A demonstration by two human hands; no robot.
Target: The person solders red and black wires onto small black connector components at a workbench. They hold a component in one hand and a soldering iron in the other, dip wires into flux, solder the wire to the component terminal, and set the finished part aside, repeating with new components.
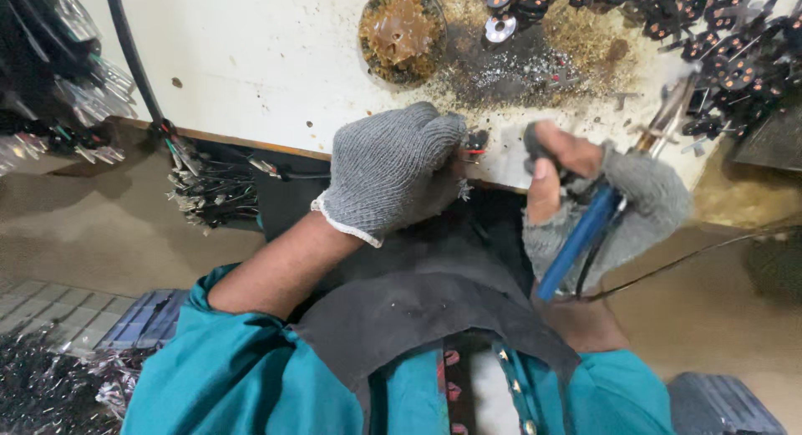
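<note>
My left hand (393, 169), in a grey knit glove, is closed around a small black part with red wires (476, 142) at the front edge of the white workbench (267, 59). My right hand (585, 197), in a worn grey glove with bare fingertips, grips a tool with a blue handle (578, 241) and a metal tip (668, 113) that points up to the right. A thin black cable (693, 258) runs off from the tool to the right. The two hands are close together, a few centimetres apart.
A round tin of brown paste (402, 32) stands at the back of the bench amid dirty residue (518, 67). Several black round parts with orange dots (710, 34) are heaped at the back right. Wire bundles (209, 193) hang off the left edge. A black cloth (418, 301) covers my lap.
</note>
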